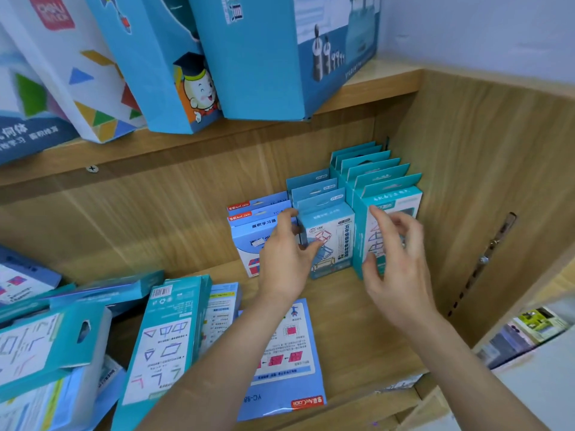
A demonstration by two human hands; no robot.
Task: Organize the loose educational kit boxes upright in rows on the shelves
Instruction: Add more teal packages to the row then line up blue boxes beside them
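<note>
Three rows of kit boxes stand upright at the back right of the wooden shelf [351, 309]: a light-blue row [249, 241], a middle teal row [334, 234] and a longer teal row [390, 194] against the side wall. My left hand [284, 256] pinches the left edge of the middle row's front box, thumb on its face and fingers in the gap beside the light-blue row. My right hand [395, 253] is blurred and hovers with loosely spread fingers at the front box of the right row. Loose boxes lie flat in front: a teal one [165, 343] and a light-blue one [286, 353].
Several more loose teal and blue boxes [46, 346] are piled at the shelf's left. Large blue and white boxes [264, 57] lean on the upper shelf overhead. The cabinet side wall [466, 181] with a metal hinge [494, 241] closes in the right.
</note>
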